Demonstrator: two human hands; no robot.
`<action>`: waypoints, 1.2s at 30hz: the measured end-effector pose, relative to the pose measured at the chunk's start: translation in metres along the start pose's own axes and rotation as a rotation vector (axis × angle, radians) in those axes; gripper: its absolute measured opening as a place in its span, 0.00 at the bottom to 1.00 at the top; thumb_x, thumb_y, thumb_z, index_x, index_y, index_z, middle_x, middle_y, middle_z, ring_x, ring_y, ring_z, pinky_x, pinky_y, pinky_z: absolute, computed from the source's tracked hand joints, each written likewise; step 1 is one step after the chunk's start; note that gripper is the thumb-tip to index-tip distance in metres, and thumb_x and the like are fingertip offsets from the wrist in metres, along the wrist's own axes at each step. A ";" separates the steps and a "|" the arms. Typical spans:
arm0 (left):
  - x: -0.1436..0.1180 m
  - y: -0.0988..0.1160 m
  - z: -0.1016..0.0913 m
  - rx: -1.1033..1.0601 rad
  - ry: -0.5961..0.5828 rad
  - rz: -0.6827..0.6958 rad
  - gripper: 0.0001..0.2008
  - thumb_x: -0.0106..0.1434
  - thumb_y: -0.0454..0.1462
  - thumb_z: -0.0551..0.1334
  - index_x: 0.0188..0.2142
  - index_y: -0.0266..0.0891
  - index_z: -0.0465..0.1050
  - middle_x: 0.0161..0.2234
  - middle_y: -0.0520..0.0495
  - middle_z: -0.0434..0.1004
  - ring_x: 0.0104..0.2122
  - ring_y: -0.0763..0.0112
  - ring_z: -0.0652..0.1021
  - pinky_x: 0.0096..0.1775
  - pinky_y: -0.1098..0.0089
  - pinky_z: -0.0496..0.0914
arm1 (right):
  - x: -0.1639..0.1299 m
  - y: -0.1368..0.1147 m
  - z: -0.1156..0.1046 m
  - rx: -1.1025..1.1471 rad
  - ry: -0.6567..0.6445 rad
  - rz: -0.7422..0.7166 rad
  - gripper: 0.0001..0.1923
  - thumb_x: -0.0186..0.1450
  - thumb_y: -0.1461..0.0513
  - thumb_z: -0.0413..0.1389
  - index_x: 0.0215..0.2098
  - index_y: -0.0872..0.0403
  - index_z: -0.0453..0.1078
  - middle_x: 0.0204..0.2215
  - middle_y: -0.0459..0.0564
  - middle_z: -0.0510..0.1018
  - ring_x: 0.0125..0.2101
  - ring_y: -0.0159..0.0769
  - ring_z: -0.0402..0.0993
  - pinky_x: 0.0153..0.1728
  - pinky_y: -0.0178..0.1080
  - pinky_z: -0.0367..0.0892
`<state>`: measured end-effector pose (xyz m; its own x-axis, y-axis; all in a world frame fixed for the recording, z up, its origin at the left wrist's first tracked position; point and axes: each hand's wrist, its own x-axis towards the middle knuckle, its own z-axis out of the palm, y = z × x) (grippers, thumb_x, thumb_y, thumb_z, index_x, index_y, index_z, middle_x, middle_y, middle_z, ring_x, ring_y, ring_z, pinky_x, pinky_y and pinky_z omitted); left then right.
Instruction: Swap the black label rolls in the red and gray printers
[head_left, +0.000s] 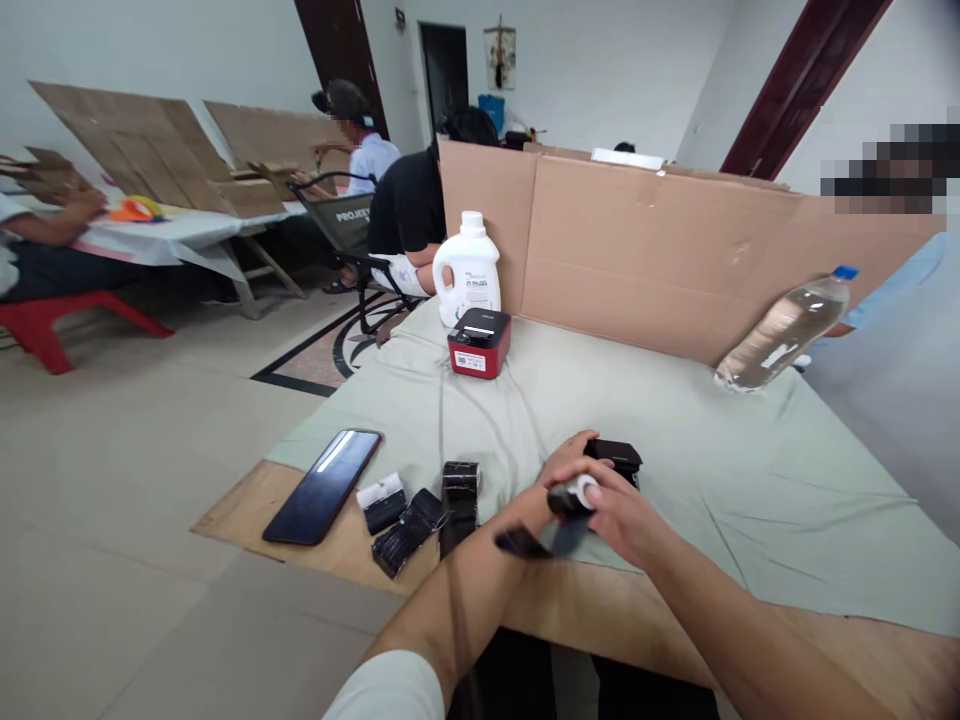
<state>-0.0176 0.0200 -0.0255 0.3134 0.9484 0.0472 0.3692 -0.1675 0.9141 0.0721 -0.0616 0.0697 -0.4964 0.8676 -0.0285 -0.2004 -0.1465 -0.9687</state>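
at the table's six o'clock edge both hands clamp on one small paper roll (576,493), right hand (626,515) and left hand (559,468) peeling its black wrapper (525,543) (half off), three wrapped rolls (420,505) waiting at nine o'clock.

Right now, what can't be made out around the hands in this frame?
- Head view: small white roll in black wrapping, mostly covered by right hand.
- Black box-shaped device behind left hand: only a corner shows.
- Red-and-black label printer: sticker text too small.
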 end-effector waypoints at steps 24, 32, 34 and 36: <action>0.008 -0.012 -0.001 0.033 0.096 0.102 0.21 0.68 0.41 0.51 0.58 0.36 0.62 0.51 0.39 0.75 0.50 0.61 0.75 0.54 0.59 0.67 | -0.003 0.050 -0.107 -1.178 0.661 -0.217 0.20 0.65 0.48 0.49 0.41 0.53 0.73 0.44 0.56 0.76 0.48 0.47 0.68 0.49 0.51 0.65; 0.005 -0.010 -0.004 -0.140 0.115 0.183 0.22 0.71 0.46 0.43 0.47 0.38 0.70 0.45 0.45 0.77 0.46 0.66 0.75 0.52 0.65 0.68 | -0.014 0.085 -0.132 -0.604 0.961 -0.238 0.26 0.66 0.42 0.44 0.42 0.54 0.70 0.43 0.57 0.77 0.41 0.43 0.75 0.41 0.45 0.71; 0.005 -0.009 -0.003 -0.105 0.076 0.200 0.20 0.70 0.46 0.46 0.41 0.38 0.72 0.41 0.45 0.77 0.44 0.66 0.75 0.50 0.65 0.69 | -0.016 0.092 -0.131 -0.632 0.939 -0.257 0.26 0.66 0.43 0.45 0.43 0.54 0.70 0.42 0.57 0.77 0.42 0.42 0.74 0.43 0.46 0.70; 0.003 -0.006 -0.003 -0.035 0.059 0.192 0.15 0.67 0.46 0.52 0.41 0.40 0.72 0.43 0.45 0.76 0.44 0.66 0.74 0.50 0.65 0.68 | -0.017 0.094 -0.130 -0.699 0.886 -0.255 0.26 0.66 0.44 0.45 0.45 0.55 0.70 0.43 0.57 0.77 0.44 0.42 0.73 0.47 0.47 0.68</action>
<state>-0.0212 0.0247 -0.0299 0.3234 0.9141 0.2446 0.2767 -0.3385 0.8994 0.1711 -0.0289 -0.0532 0.3126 0.9039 0.2921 0.4388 0.1353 -0.8883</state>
